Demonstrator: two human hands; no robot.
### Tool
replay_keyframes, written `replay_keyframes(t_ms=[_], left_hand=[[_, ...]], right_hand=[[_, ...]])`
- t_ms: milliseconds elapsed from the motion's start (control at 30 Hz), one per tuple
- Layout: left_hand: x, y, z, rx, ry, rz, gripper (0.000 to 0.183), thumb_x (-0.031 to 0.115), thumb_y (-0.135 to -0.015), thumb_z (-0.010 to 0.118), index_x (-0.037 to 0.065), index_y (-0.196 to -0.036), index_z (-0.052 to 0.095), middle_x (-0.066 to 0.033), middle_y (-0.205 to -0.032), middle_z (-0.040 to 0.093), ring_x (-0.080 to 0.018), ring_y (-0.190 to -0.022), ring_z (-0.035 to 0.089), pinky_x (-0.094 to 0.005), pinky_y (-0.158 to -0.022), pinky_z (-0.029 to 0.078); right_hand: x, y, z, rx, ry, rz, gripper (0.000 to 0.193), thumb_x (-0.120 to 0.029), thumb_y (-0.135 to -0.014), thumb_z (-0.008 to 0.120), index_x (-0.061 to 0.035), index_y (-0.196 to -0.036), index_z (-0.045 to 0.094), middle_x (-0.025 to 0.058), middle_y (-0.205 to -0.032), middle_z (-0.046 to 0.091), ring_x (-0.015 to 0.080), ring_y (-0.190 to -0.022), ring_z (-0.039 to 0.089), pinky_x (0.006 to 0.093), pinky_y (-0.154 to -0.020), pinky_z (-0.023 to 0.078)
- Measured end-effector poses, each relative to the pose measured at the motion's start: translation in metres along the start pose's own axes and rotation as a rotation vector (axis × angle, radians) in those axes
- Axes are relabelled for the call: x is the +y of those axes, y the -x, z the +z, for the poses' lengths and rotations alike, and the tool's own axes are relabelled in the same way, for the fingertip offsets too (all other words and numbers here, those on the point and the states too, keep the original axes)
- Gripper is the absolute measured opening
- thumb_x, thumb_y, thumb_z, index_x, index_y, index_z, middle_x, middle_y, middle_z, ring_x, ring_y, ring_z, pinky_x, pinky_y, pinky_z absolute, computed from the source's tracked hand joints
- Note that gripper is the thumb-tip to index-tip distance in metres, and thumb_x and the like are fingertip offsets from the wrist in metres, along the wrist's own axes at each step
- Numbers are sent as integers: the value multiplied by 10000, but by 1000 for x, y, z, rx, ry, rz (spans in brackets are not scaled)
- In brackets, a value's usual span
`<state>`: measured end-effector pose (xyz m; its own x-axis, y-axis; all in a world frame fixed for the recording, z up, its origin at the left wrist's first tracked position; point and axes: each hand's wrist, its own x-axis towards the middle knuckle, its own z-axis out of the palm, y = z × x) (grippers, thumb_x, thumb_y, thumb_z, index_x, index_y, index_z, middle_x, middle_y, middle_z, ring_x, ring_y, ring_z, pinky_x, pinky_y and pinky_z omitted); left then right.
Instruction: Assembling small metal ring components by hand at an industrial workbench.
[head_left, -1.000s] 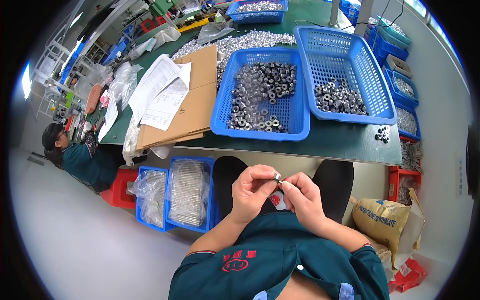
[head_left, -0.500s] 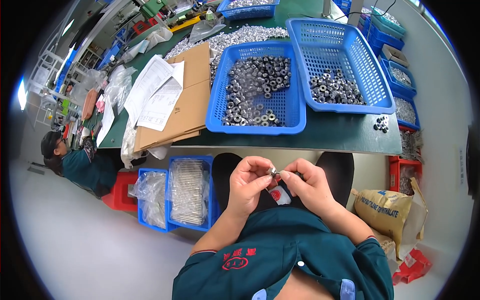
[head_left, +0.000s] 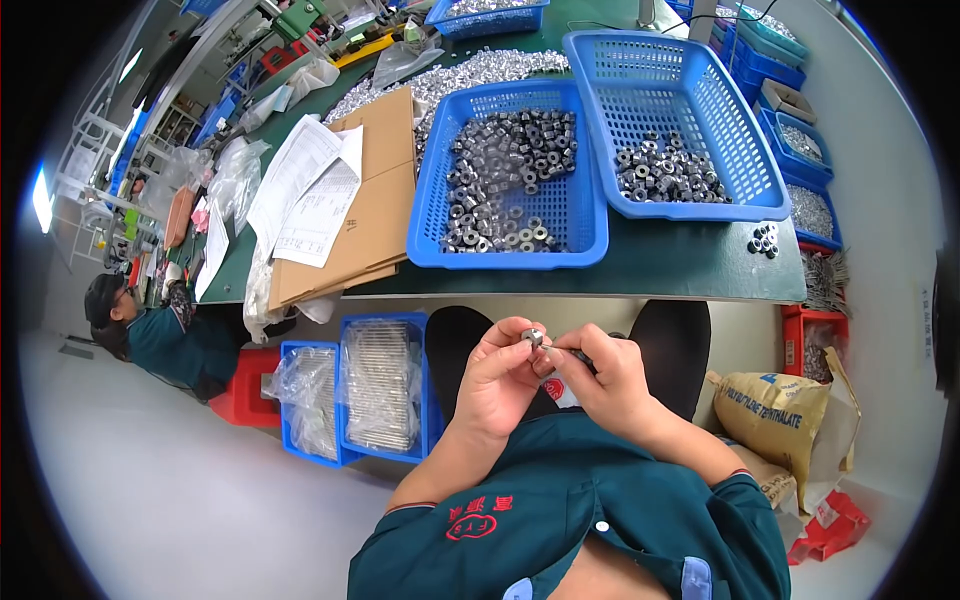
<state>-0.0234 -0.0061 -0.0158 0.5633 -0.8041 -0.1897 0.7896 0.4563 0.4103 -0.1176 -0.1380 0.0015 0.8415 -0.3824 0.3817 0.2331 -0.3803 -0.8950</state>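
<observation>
Above my lap, my left hand [head_left: 497, 378] pinches a small metal bushing [head_left: 533, 337] between thumb and fingertips. My right hand [head_left: 608, 378] is closed around a slim tool with a dark handle [head_left: 580, 356]. Its thin tip meets the bushing; the exact kind of tool is mostly hidden by my fingers. On the bench ahead, a blue basket [head_left: 424, 200] holds many similar dark and silver bushings [head_left: 515, 150]. To its right, a second blue basket [head_left: 735, 140], tilted, has a smaller heap of bushings [head_left: 668, 172]. Several loose bushings [head_left: 763, 241] lie by the right bench corner.
Cardboard [head_left: 385, 190] and paper sheets [head_left: 305, 195] lie left of the baskets. Behind spreads a pile of shiny metal parts [head_left: 460, 80]. Blue crates of rods [head_left: 380, 385] stand at lower left, sacks [head_left: 775, 410] at right. A co-worker [head_left: 165, 340] sits far left.
Both hands have shifted slightly left with the bushing and tool. The bushing has turned so its round face shows more, and my right fingers are more curled.
</observation>
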Motion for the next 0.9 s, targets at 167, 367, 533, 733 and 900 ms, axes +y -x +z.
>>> replay_keyframes(t_ms=[167, 367, 533, 733, 900], left_hand=[[-5, 1, 2, 62, -136, 95, 204, -31, -854, 588, 55, -1033, 635, -98, -1004, 650, -188, -922, 613, -295, -792, 488], [-8, -1, 2, 26, -280, 206, 198, -28, -856, 598, 34, -1042, 619, -98, -1000, 659, -197, -927, 625, -316, -813, 509], [-11, -8, 13, 15, -394, 281, 193, -39, -850, 607, 21, -1033, 603, -104, -1003, 649, -189, -919, 623, -317, -806, 515], [-15, -23, 45, -89, -664, 496, 221, -88, -842, 617, -7, -1047, 593, -94, -1027, 621, -133, -910, 617, -254, -805, 511], [-11, -58, 82, -406, -1033, 552, 200, -116, -806, 631, -21, -982, 614, -106, -1012, 612, -156, -916, 608, -271, -799, 494]], right_hand=[[-2, -1, 0, 17, 86, -49, 86, 0, -833, 638, 4, -845, 552, 119, -708, 656, 246, -625, 675, 289, -536, 508], [-2, -4, -4, 33, 451, -333, 94, 21, -821, 630, 0, -846, 543, 104, -680, 629, 250, -589, 653, 302, -507, 496], [7, -8, -6, 84, 309, -301, 101, 6, -832, 631, -13, -842, 533, 94, -644, 596, 201, -525, 600, 286, -468, 456], [-22, -5, -33, 24, -783, 587, 165, -175, -962, 531, -39, -868, 535, 7, -584, 510, 64, -486, 447, 220, -439, 336], [-24, -12, -77, -11, -1224, 691, 184, -209, -970, 504, -49, -897, 558, 16, -517, 446, 83, -415, 334, 234, -417, 268]])
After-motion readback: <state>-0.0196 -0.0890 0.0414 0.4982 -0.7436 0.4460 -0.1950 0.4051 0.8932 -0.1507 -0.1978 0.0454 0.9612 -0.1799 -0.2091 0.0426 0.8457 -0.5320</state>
